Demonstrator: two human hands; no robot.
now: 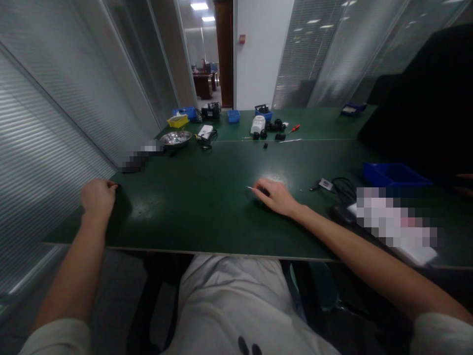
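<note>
My left hand (98,196) is closed at the left edge of the green table (192,197), its fingertips pinched around something small and dark that I cannot make out. Near the middle of the table rests my right hand (273,195), fingers curled together. A thin, pale, pointed piece (250,187) sticks out to the left from between its thumb and forefinger. What else the curled fingers cover is hidden. The two hands are far apart.
A metal bowl (176,138), a yellow tray (178,121) and a white box (205,131) with cables stand at the back left. Farther right lie a red screwdriver (294,128) and black parts. A blue tray (395,175) sits at the right, beside a person in dark clothing.
</note>
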